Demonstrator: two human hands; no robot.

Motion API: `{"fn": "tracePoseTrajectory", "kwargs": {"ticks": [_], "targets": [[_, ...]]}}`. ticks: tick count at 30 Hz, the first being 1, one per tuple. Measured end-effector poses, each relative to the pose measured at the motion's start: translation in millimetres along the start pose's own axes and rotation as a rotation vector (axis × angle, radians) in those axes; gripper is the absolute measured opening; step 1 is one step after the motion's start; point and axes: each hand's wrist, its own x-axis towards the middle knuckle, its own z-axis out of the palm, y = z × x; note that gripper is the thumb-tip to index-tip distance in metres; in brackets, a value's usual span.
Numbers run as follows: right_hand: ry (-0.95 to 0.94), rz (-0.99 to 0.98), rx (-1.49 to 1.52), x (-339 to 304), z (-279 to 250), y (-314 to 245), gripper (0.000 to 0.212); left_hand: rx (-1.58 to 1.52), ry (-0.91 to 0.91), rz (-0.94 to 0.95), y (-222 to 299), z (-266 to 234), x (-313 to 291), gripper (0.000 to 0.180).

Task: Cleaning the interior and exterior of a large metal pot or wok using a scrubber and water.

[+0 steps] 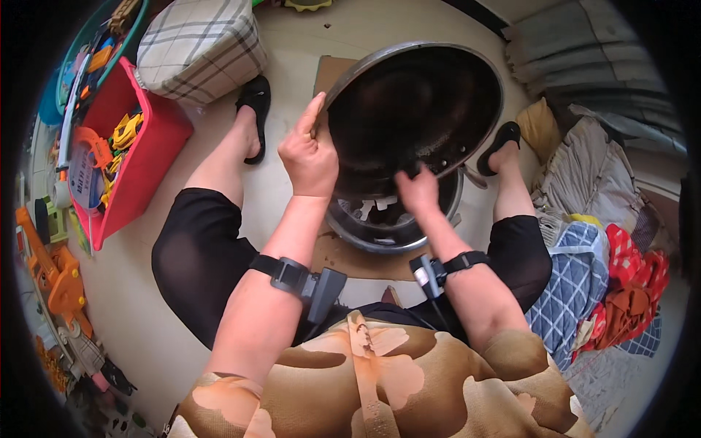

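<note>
A large dark wok [409,102] with a silver rim and rivets on its near right side is tilted up in front of me. My left hand [310,160] grips its left rim, one finger pointing up along the edge. Low inside the wok is my right hand [420,191], blurred and curled, with something small and dark at its fingertips that I cannot make out. Under the wok stands a round metal basin [394,239], its inside dark, with pale scraps [377,206] showing in it. The wok hides the basin's far part.
Brown cardboard [332,71] lies beneath the basin. On the left are a red bin [150,164] of toys, a plaid stool [201,51] and an orange toy [58,266]. Piled cloths [569,274] and a yellow cushion [539,124] lie on the right. My legs flank the basin.
</note>
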Motion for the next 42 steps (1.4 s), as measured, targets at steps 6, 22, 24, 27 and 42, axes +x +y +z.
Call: {"fn": "tracePoseTrajectory", "kwargs": {"ticks": [6, 22, 24, 27, 42], "targets": [[-0.054, -0.186, 0.022, -12, 17, -10, 0.035, 0.027, -0.012, -0.062, -1, -5, 3, 0.027], [-0.005, -0.113, -0.027, -4, -9, -7, 0.038, 0.010, -0.025, -0.046, 13, 10, 4, 0.028], [-0.031, -0.165, 0.060, -16, 29, -30, 0.038, 0.039, -0.027, 0.021, 6, 13, 6, 0.030], [-0.072, -0.069, -0.263, -5, 6, -9, 0.036, -0.041, -0.030, -0.007, -4, 1, 8, 0.032], [0.119, -0.321, 0.042, -40, 33, -34, 0.035, 0.081, -0.008, 0.052, 6, 10, 5, 0.028]]}}
